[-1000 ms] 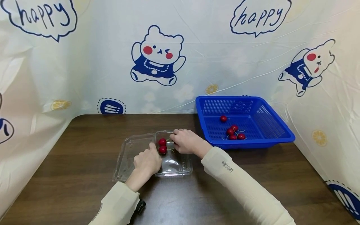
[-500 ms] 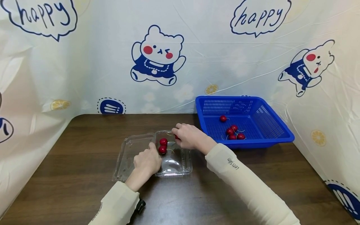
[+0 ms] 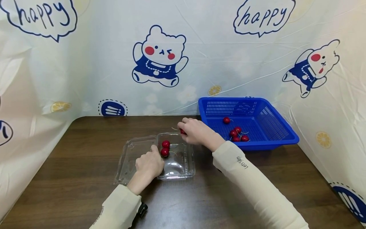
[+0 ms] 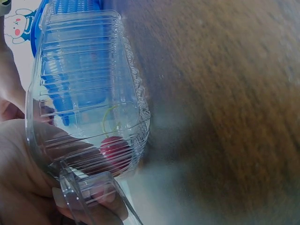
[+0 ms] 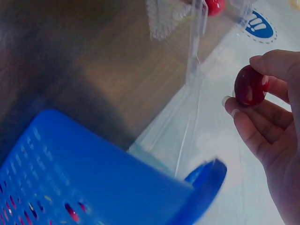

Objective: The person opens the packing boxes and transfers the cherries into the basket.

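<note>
A clear plastic clamshell box [image 3: 190, 167] lies on the wooden table, its lid [image 3: 128, 156] folded out to the left. My left hand [image 3: 150, 163] grips the box at the hinge edge; in the left wrist view the thumb and fingers wrap that edge [image 4: 70, 183]. Two red cherries [image 3: 165, 148] with stems sit at the box's left side. Over the box's back right corner, my right hand [image 3: 197, 131] pinches a cherry [image 5: 251, 86] between thumb and fingertips, its stem pointing left in the head view.
A blue perforated basket [image 3: 254, 146] stands at the back right, close to the right forearm. Inside are several cherries [image 3: 244, 138], mostly bunched near the front, with one [image 3: 226, 120] farther back. A printed sheet [image 3: 114, 79] hangs behind the table [image 3: 71, 178].
My right hand has lifted up and back, to the right, out of the box with a cherry in its fingers. The left hand and box have stayed put.
</note>
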Tool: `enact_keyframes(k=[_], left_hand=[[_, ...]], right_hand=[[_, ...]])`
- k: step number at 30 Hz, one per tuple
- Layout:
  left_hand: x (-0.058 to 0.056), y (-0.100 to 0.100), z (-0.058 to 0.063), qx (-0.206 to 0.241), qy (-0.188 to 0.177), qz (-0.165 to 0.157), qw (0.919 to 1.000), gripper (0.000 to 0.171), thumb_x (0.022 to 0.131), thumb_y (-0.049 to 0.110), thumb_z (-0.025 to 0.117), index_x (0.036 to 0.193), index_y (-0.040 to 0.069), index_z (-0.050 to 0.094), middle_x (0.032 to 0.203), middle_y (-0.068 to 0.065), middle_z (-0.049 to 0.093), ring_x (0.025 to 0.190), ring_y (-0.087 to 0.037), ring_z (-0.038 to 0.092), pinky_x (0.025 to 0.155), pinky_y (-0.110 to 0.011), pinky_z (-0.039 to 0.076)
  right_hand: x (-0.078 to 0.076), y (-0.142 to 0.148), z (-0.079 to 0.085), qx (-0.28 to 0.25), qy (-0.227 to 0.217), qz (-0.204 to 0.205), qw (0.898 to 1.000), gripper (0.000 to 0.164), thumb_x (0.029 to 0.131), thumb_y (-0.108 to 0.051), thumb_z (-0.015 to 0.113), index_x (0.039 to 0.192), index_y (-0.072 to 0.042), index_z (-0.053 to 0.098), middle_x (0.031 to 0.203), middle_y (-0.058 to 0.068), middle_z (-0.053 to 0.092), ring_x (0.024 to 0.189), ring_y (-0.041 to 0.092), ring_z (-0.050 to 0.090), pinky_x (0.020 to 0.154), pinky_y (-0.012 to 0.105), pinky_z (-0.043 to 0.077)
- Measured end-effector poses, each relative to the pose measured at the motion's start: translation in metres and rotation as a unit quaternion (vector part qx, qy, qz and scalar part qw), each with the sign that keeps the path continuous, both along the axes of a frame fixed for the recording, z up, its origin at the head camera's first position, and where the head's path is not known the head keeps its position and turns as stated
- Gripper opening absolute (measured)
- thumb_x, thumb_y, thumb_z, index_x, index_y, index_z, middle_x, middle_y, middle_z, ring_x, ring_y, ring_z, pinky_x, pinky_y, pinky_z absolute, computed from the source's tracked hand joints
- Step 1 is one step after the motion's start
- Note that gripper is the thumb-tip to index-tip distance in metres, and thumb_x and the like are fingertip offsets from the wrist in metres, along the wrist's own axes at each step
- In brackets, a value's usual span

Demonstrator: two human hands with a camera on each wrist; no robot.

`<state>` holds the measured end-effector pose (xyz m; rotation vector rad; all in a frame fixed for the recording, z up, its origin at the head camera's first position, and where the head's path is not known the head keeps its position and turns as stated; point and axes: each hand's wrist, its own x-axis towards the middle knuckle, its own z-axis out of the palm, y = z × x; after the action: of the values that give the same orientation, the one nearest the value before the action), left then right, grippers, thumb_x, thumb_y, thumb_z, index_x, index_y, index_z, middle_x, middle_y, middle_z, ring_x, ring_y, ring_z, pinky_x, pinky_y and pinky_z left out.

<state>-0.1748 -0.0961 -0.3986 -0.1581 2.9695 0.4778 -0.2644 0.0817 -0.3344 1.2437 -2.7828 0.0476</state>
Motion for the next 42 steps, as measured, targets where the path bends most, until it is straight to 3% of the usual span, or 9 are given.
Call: enact_keyframes(k=[22,35,42], left_hand=[[0.001,0.001,-0.002,0.0,0.009,0.0,1.0,0.018,0.087,0.012,0.047,0.098,-0.002,0.044,0.082,-0.028,0.069,0.071,-0.043,0.065,0.054,-0.052,0.049],[0.0,0.001,-0.002,-0.002,0.007,-0.004,1.0,0.02,0.087,0.012,0.047,0.1,-0.002,0.044,0.079,-0.026,0.068,0.068,-0.041,0.064,0.053,-0.05,0.049],[0.0,0.0,-0.001,-0.002,0.007,-0.004,1.0,0.02,0.087,0.012,0.047,0.101,-0.002,0.044,0.08,-0.026,0.068,0.068,-0.041,0.064,0.054,-0.051,0.049]], right_hand=[[-0.015,0.059,0.039,-0.066,-0.02,-0.08,0.994,0.022,0.09,-0.017,0.064,0.108,-0.005,0.066,0.099,0.013,0.065,0.083,0.026,0.06,0.077,0.043,0.055],[-0.024,0.097,0.042,-0.078,-0.064,-0.153,0.983,0.027,0.09,-0.018,0.065,0.114,-0.005,0.064,0.107,0.015,0.066,0.093,0.029,0.061,0.085,0.047,0.054],[-0.026,0.114,0.042,-0.077,-0.073,-0.17,0.98,0.029,0.09,-0.016,0.065,0.115,-0.004,0.063,0.109,0.019,0.066,0.095,0.031,0.061,0.085,0.05,0.055]])
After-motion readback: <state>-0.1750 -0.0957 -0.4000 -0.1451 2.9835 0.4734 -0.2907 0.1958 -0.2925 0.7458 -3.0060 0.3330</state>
